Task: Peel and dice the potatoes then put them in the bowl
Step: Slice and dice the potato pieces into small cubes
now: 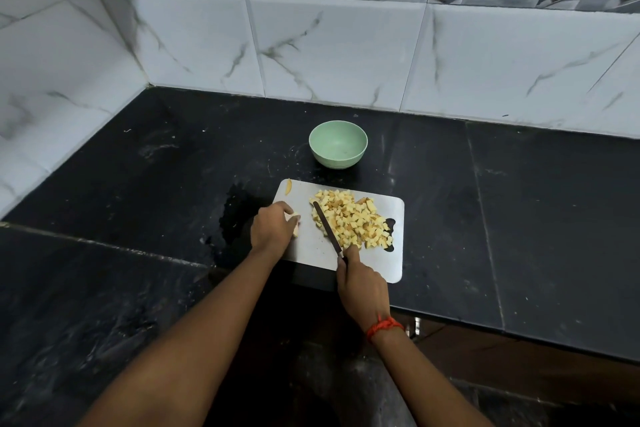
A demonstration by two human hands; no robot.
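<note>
The uncut potato piece (295, 220) is lying on the cutting board (308, 258), left of the diced potato (351, 219) heap; my left grip (272, 227) is curling over it, pinning it. My right grip (360, 283) is clasping the knife (327, 227), blade resting along the heap's left edge. The green bowl (332, 162) is standing empty beyond the board on the tabletop (519, 201). I am judging the cut best made with fingertips tucking back, blade dropping straight, cubes matching the heap's.
</note>
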